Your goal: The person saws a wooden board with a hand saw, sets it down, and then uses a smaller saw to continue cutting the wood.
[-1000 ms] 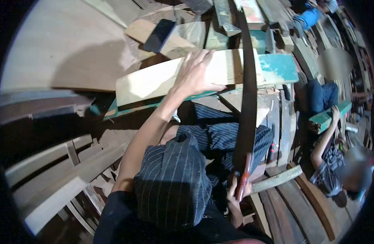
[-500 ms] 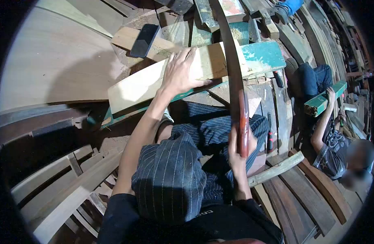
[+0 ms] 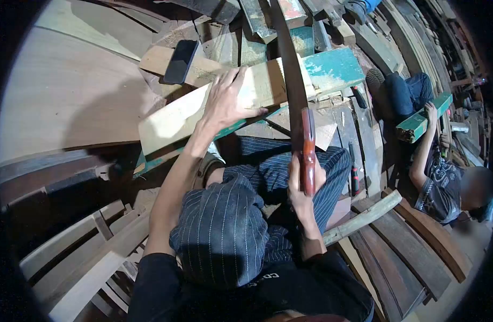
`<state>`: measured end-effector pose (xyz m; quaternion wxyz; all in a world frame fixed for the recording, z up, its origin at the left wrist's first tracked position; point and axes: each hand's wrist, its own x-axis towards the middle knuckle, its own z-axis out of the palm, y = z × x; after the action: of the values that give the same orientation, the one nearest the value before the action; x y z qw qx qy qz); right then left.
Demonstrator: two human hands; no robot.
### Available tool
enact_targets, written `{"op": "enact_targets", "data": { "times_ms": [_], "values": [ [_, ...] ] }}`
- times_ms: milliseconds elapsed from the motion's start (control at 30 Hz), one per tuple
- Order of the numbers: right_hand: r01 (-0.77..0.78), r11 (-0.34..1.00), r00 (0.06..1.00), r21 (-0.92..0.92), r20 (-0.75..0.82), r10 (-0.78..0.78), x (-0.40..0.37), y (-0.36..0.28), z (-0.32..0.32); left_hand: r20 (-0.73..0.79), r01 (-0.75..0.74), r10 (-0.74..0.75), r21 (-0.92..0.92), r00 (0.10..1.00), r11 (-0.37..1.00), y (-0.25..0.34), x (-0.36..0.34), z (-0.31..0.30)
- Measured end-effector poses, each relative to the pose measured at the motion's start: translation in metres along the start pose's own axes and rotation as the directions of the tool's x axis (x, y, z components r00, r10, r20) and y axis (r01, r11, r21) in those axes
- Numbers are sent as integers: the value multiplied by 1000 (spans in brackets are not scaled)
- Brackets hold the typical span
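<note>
Across the upper middle lies a pale wooden beam [image 3: 176, 115], with peeling green paint on its right part. My left hand [image 3: 225, 102] rests on top of it, fingers spread over the wood. A long-bladed handsaw [image 3: 295, 80] crosses the beam, its blade pointing up and away. My right hand [image 3: 304, 180] is wrapped round the saw's reddish-brown handle. Where the blade meets the wood, a dark line runs beside it. My knee in striped cloth [image 3: 332, 166] is just right of the handle.
A black phone [image 3: 181, 61] lies on a board behind the beam. A screwdriver [image 3: 354, 174] is on planks at right. Another person [image 3: 442, 185] holds a green block [image 3: 424, 118] at far right. Wooden slats [image 3: 91, 236] stand at lower left.
The saw and my right hand have shifted a little up and left in view. My left hand stays on the beam. The whole view has moved slightly.
</note>
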<state>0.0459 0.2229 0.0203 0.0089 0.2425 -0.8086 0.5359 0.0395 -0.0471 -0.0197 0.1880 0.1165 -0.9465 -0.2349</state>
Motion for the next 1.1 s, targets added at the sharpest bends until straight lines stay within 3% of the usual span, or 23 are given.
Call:
{"op": "enact_targets", "data": {
  "times_ms": [100,200,233,267,333,400,433,533,567,667,733,800,867,900,933,1000,1067,1100],
  "values": [
    [12,998,998,-60,55,-8,-3,-12,-9,-12,35,-35,53,999,998,-1,0,5],
    [-15,993,999,-116,36,20,-59,-14,-43,2,61,-61,40,998,997,-2,-1,8],
    [-145,984,988,-104,32,149,-78,-17,-56,5,65,-65,47,998,997,-3,-2,8],
    [-98,969,992,-225,60,114,-97,-13,-71,8,64,-65,54,998,996,-2,-3,8],
    [50,965,996,-256,81,-30,-114,-10,-84,47,80,-80,-3,996,997,1,-2,4],
    [-19,959,993,-283,106,51,-117,-7,-82,57,64,-61,-61,997,996,-2,0,4],
    [-44,956,989,-291,120,82,-113,-2,-77,46,51,-49,-43,998,998,2,1,1],
    [33,996,998,-79,62,-28,-45,11,-34,-19,-40,41,60,999,997,0,-5,4],
    [66,998,998,24,15,-66,-23,12,-17,-8,-15,15,52,1000,999,1,-3,0],
    [187,982,981,-11,-52,-187,26,5,13,6,90,-90,19,996,996,4,1,3],
    [169,985,985,14,20,-170,29,8,9,-5,67,-66,101,998,993,-3,2,9],
    [180,979,982,-90,77,-174,10,9,-4,23,80,-83,111,996,991,2,2,5],
    [30,999,998,-19,60,-29,-27,10,-17,21,68,-70,106,997,992,3,4,3],
    [25,998,997,-62,81,-20,-46,14,-29,2,58,-58,97,998,994,2,4,5],
    [-145,989,986,-42,73,147,-71,17,-38,-17,49,-47,88,999,995,2,3,6],
    [-24,978,996,-210,76,40,-98,8,-59,-13,62,-61,72,998,995,4,4,4],
    [-105,983,986,-149,114,123,-117,5,-74,-12,59,-58,59,998,997,3,5,5],
    [-60,988,992,-142,98,74,-115,6,-76,-24,47,-46,32,999,998,3,7,4]
  ]
}}
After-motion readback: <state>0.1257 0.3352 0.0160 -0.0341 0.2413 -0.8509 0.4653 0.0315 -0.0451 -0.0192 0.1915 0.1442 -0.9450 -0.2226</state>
